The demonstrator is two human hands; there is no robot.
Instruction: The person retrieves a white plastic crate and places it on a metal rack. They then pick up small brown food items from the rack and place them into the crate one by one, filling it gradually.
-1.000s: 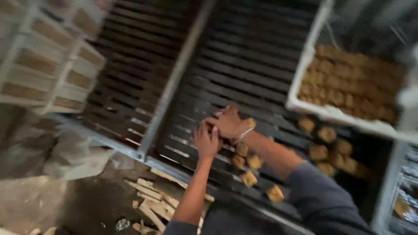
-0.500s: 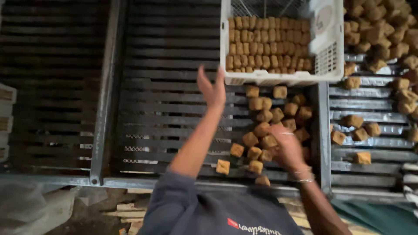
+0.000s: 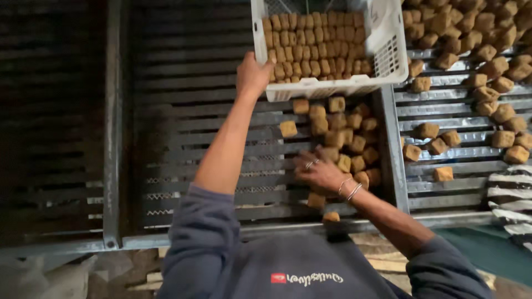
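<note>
Two hands — left hand (image 3: 252, 72) at crate (image 3: 388, 61), right hand (image 3: 318, 171) on cubes (image 3: 343, 135)

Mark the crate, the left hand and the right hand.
crate (image 3: 389, 52): head view, on its bare right wall.
left hand (image 3: 252, 75): head view, back of the hand, at the crate's near-left corner.
right hand (image 3: 320, 171): head view, back of the hand, over the loose brown blocks.

A small red and white logo patch (image 3: 306, 278) sits on the person's dark top

White crate (image 3: 388, 61) holds tan-brown cubes (image 3: 316, 44); dark grey slatted rack (image 3: 183, 127); black-and-white striped cloth (image 3: 512, 202); blue-grey sleeves (image 3: 199, 243).
</note>
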